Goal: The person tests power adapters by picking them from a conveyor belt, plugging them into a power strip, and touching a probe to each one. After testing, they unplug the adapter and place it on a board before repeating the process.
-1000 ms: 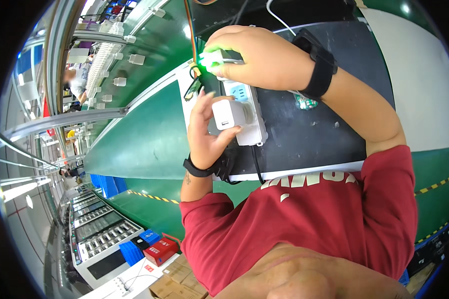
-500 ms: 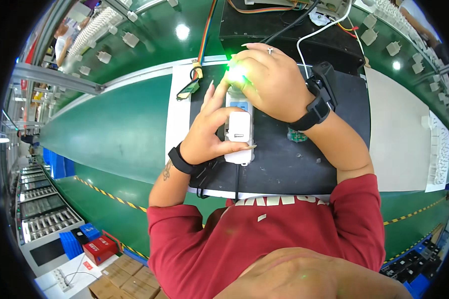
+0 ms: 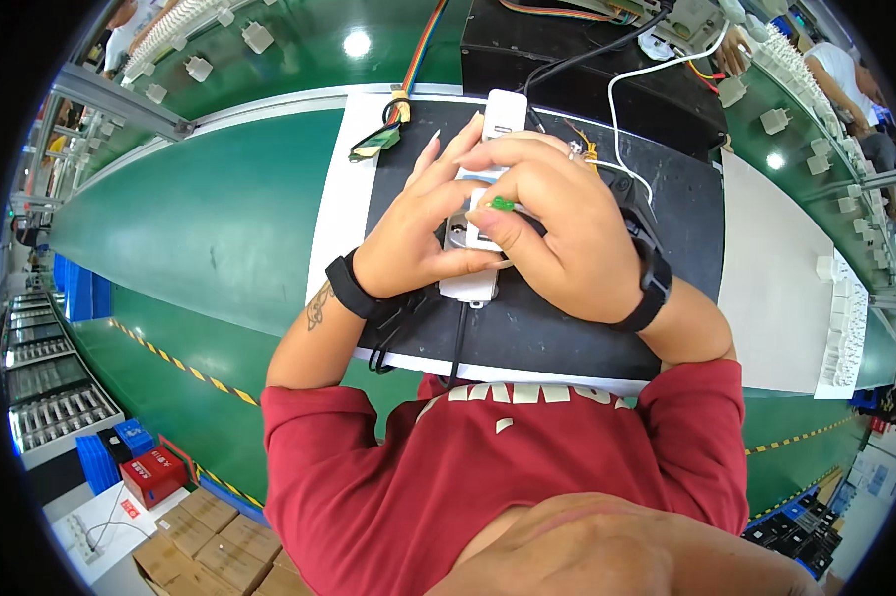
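A white power strip [image 3: 468, 288] lies lengthwise on the black mat, a white USB charger [image 3: 505, 111] standing at its far end. Between my hands a second white USB charger [image 3: 476, 241] sits on the strip, partly covered by fingers. My left hand [image 3: 408, 238] grips this nearer charger, the thumb on its near side and the forefinger on its far side. Over the same charger, my right hand [image 3: 567, 219] pinches a small green plug-like piece [image 3: 503, 204] between thumb and forefinger. Fingers hide most of that piece, so its exact kind is unclear.
A black box-shaped unit [image 3: 587, 79] with cables stands behind the mat [image 3: 567, 343]. A rainbow ribbon cable with a small green board [image 3: 373, 144] lies at far left. White adapters [image 3: 840, 348] line the right side. A white cable [image 3: 617, 109] loops behind my right hand.
My right hand has come nearer from the strip's far end to the nearer charger. The bright green glow is gone, and the far charger now shows. My left hand stays around the nearer charger.
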A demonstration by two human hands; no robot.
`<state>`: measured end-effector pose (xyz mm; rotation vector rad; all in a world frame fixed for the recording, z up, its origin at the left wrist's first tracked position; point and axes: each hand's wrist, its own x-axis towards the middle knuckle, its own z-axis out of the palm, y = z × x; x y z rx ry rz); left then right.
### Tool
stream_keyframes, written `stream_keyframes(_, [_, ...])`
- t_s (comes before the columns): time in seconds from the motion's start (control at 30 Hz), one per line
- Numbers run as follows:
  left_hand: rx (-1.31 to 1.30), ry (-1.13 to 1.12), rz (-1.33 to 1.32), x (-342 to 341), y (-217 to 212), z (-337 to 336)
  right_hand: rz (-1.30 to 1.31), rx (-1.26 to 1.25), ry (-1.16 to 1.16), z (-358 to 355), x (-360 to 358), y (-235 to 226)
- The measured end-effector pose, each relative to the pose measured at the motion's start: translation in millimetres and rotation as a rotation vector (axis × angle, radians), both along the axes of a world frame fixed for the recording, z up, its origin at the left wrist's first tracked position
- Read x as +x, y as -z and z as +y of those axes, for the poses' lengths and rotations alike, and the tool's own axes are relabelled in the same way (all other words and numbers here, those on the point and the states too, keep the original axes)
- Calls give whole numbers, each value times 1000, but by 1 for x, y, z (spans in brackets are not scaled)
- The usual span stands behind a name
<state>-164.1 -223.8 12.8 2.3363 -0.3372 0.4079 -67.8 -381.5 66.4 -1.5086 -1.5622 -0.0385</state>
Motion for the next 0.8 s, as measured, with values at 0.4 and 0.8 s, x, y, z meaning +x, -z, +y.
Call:
stream_keyframes(0.4, [-32, -22, -110, 1, 4, -2, -24, 42, 163, -4, -15, 15])
stream_keyframes(0.8, [-148, -3, -84, 2, 7, -1, -58, 7, 105, 1, -8, 22])
